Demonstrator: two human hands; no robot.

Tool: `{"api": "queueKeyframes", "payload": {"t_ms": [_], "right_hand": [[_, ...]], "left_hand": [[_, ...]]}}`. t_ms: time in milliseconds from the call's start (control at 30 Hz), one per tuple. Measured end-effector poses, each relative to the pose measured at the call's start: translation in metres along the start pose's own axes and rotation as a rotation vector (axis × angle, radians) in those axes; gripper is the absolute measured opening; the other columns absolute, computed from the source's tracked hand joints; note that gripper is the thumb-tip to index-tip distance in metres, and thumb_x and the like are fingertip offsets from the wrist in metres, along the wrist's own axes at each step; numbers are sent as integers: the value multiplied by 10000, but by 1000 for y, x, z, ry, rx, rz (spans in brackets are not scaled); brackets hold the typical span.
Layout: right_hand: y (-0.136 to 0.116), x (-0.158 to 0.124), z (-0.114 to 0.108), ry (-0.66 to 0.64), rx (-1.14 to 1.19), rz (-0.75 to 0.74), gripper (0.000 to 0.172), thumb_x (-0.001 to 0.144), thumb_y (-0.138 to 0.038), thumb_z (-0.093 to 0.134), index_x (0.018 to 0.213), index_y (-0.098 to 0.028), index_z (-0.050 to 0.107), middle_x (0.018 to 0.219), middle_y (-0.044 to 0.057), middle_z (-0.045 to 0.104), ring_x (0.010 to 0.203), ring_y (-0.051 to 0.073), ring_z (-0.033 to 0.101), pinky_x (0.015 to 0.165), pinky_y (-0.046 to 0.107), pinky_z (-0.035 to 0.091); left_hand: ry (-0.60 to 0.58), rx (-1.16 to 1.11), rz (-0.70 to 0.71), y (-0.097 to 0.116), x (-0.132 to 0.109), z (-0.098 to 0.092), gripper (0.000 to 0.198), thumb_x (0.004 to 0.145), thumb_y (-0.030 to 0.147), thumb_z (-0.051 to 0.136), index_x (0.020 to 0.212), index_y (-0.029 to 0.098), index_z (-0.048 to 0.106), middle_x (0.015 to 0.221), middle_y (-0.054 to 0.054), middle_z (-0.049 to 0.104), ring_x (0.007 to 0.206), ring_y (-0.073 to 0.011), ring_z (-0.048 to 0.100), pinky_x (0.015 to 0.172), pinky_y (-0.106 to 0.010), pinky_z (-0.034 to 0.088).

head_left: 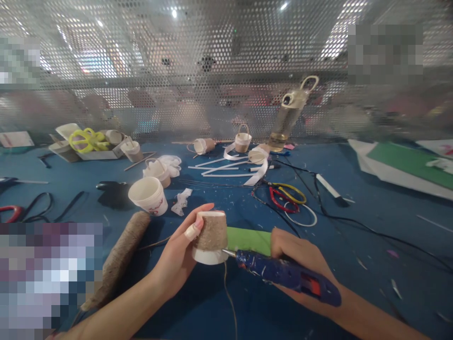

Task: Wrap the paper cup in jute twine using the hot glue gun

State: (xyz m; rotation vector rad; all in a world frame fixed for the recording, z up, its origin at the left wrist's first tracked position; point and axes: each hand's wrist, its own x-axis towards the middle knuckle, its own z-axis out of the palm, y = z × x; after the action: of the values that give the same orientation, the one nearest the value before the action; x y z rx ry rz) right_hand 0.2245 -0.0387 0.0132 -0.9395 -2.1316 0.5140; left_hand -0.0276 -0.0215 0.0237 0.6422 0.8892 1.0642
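My left hand [182, 252] is closed around a white paper cup [209, 256] wrapped for most of its height in brown twine [211, 231]. The cup is upside down, its wide bare white rim at the bottom. A loose twine end hangs below it. My right hand [300, 257] grips a dark blue glue gun [279, 271], whose metal tip is at the lower edge of the winding, by the white band. Beyond the gun lies a green strip [249, 240]. A spool of twine [120, 257] lies left of my left hand.
An open white cup [147, 196] stands behind the spool. Small twine-wrapped baskets [243, 141], white strips [226, 171] and a clear bottle [288, 118] are at the back. Black cables [348, 219] and red-handled and yellow-handled tools [285, 198] lie to the right. A perforated metal screen [198, 61] closes the far side.
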Motion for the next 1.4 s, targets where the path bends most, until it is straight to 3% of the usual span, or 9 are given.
{"api": "queueKeyframes", "payload": {"t_ms": [267, 800, 1100, 1400], "right_hand": [[0, -1, -2, -12, -101, -52, 221, 814, -210, 571, 780, -254, 357, 699, -48, 445, 539, 119, 417, 503, 258, 274], [2, -6, -1, -20, -168, -35, 231, 872, -195, 558, 786, -250, 351, 713, -44, 432, 562, 116, 418, 531, 262, 279], [3, -7, -4, -38, -180, -26, 220, 850, -167, 546, 803, -252, 348, 732, -37, 413, 574, 125, 398, 533, 270, 262], [3, -9, -2, -40, -230, -53, 245, 820, -143, 546, 813, -256, 329, 738, -45, 388, 568, 123, 377, 534, 268, 232]], "left_hand": [[34, 24, 13, 1, -2, 2, 438, 880, 394, 719, 1297, 265, 675, 1374, -80, 675, 1112, -265, 661, 834, -320, 542], [52, 27, 40, -1, -1, 5, 435, 843, 403, 757, 1251, 261, 705, 1338, -90, 688, 1179, -307, 633, 896, -359, 523], [57, 20, 39, 0, -2, 3, 423, 874, 404, 721, 1273, 266, 691, 1338, -81, 688, 1128, -284, 648, 833, -328, 533], [55, 48, 62, -1, -1, 4, 434, 845, 421, 755, 1257, 300, 695, 1345, -58, 689, 1181, -280, 617, 895, -340, 522]]}}
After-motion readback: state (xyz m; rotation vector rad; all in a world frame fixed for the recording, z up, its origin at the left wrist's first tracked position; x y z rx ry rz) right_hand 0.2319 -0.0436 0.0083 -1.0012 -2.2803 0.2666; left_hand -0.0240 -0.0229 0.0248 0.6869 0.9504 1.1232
